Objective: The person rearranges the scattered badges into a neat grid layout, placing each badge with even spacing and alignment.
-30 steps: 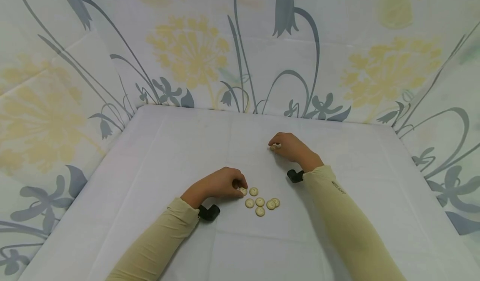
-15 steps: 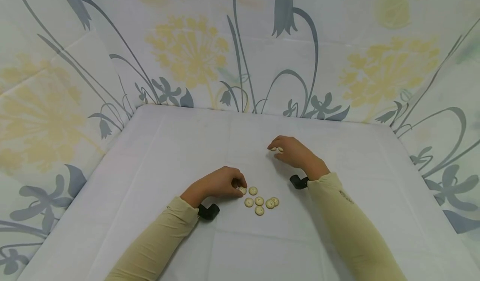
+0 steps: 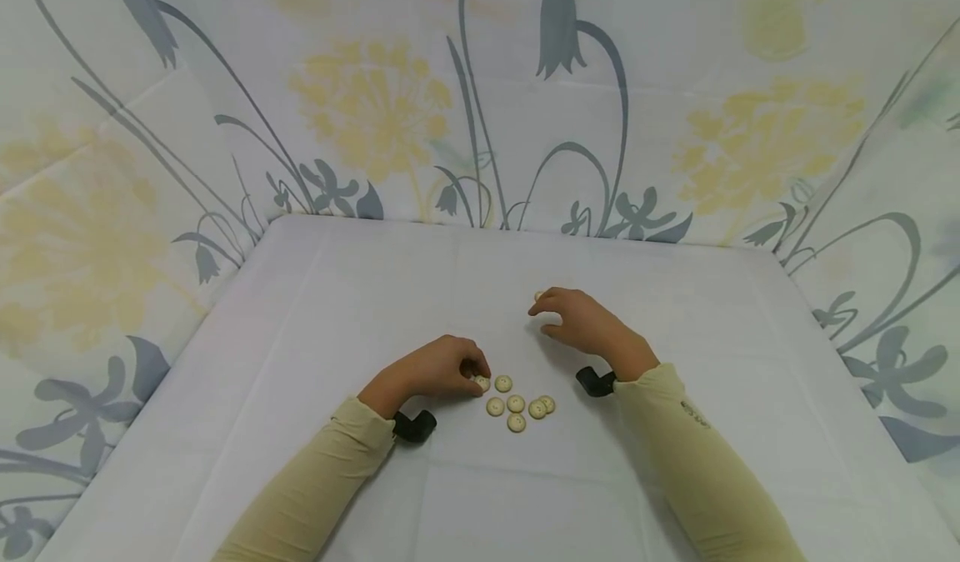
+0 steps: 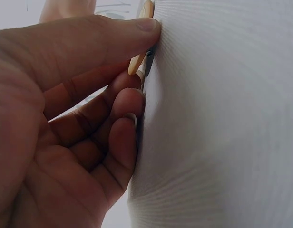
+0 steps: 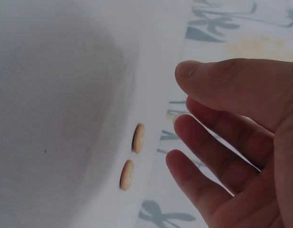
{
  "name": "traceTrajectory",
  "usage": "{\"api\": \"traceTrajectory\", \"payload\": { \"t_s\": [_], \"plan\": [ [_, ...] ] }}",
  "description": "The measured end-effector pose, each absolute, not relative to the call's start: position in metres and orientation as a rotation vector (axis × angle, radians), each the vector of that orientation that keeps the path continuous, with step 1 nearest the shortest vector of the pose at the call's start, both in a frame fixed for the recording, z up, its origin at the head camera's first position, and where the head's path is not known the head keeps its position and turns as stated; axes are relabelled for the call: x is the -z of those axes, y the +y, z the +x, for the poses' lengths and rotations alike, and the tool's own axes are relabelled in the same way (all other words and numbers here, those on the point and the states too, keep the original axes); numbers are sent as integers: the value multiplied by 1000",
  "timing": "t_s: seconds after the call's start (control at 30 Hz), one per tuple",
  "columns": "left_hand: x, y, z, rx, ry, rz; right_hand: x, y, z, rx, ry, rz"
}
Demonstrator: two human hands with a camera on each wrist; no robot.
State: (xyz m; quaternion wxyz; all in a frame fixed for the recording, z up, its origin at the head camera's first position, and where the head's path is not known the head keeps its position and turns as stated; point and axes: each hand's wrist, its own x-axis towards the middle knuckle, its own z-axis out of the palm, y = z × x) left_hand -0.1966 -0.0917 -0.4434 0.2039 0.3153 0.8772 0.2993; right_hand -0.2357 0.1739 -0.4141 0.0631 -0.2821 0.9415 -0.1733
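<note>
Btns cream, cloth wht, sleeves beige, walls wht w/ grey/yel florals.

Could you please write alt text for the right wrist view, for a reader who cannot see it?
A person's right hand fills the right side, thumb and visible fingers spread apart, holding nothing. To its left, two round tan buttons lie close together, not touching, on a white surface. A grey-blue and yellow floral backdrop shows behind.

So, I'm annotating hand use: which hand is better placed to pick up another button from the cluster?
Probably the right hand: it holds nothing. The left hand is nearer the cluster, but pinches a button.
</note>
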Motion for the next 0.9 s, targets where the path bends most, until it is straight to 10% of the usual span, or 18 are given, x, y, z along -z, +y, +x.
{"api": "traceTrajectory", "payload": {
  "t_s": [0.9],
  "plan": [
    [443, -94, -196, -857, 2467, 932, 417, 150, -209, 538, 2798, -1008]
  ]
}}
